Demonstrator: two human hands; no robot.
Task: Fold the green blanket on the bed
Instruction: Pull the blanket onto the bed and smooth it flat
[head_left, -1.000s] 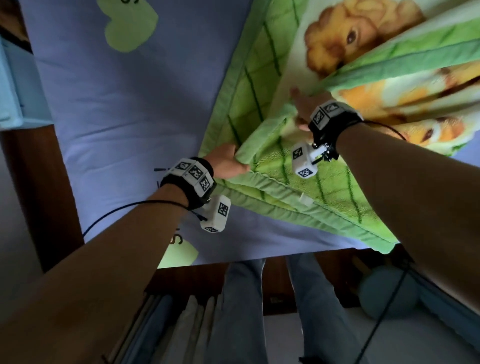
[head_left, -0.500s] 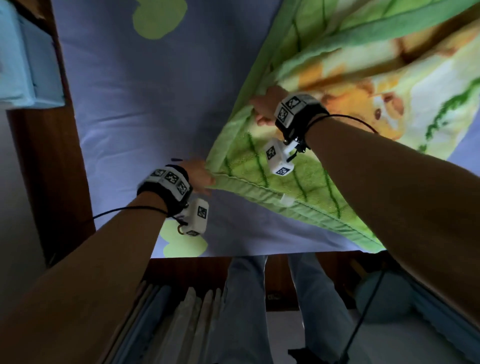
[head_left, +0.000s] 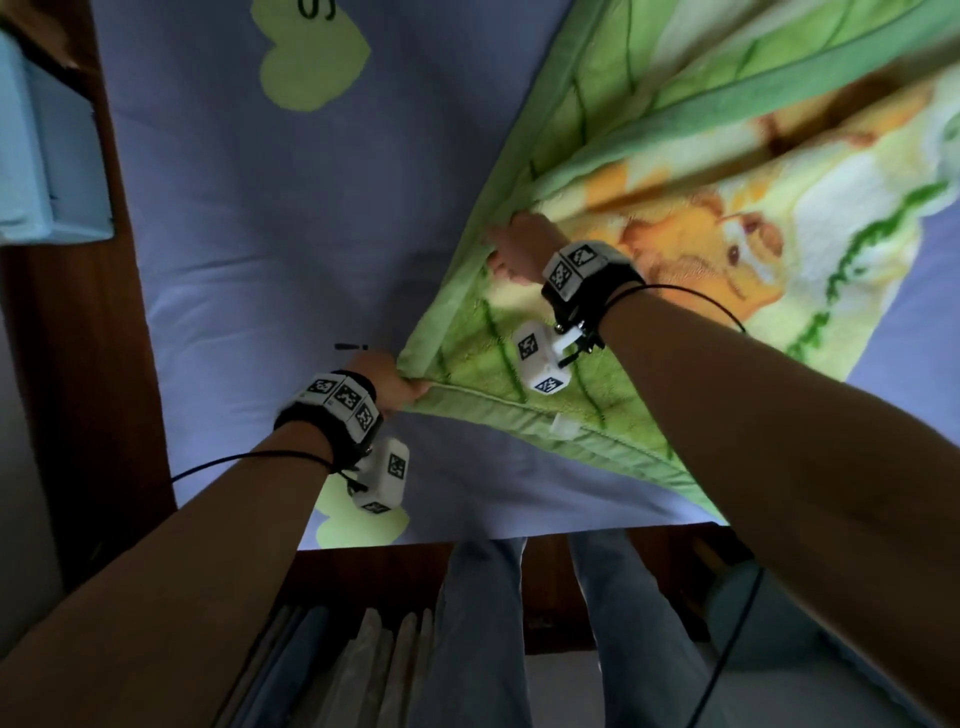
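The green blanket (head_left: 675, 171), fleecy with yellow bear pictures and leaf stripes, lies folded over itself across the right half of the bed. My left hand (head_left: 392, 382) pinches its near left corner against the sheet. My right hand (head_left: 517, 247) grips the blanket's left edge farther up, fingers curled into the fold. Both wrists wear black bands with white marker cubes.
The bed carries a lilac sheet (head_left: 270, 208) with pale green heart shapes. A dark wooden frame (head_left: 67, 364) runs along the left side and the near end. A light blue box (head_left: 47, 156) sits at the upper left. My legs in jeans (head_left: 483, 634) stand at the bed's foot.
The blanket's corner has been drawn left and down the bed, and both hands moved left with it. The bear picture near my right hand has shifted as the top layer slid.
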